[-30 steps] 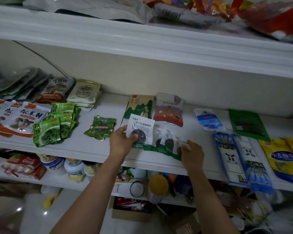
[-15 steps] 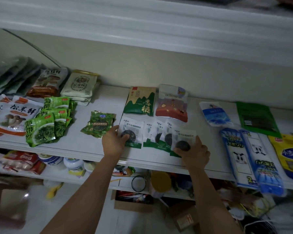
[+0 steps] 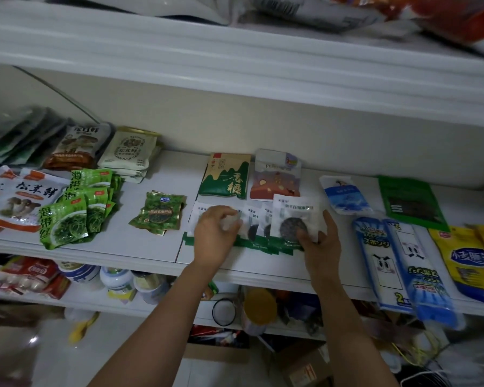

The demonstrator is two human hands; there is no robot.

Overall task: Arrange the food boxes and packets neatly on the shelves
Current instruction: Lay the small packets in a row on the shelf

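Note:
A row of overlapping white seaweed packets with green bottoms [image 3: 259, 227] lies near the front of the white middle shelf [image 3: 140, 247]. My right hand [image 3: 320, 241] grips the rightmost white packet [image 3: 294, 216] by its lower edge, lifted a little over the row. My left hand [image 3: 215, 233] rests on the leftmost packet of the row [image 3: 197, 219], fingers curled over it. Behind the row lie a green-and-tan packet [image 3: 227, 175] and a white-and-red packet [image 3: 277, 174].
To the left lie a dark green packet [image 3: 160, 213], a pile of bright green seaweed packets [image 3: 78, 208] and mushroom bags [image 3: 23, 196]. To the right are a blue packet [image 3: 345, 195], blue sponge packs [image 3: 403, 263], a green pouch [image 3: 408, 202] and a yellow bag [image 3: 470, 258]. Jars fill the lower shelf.
My left hand laid its white packet down at the left end of the row. My right hand has raised the rightmost packet off the row.

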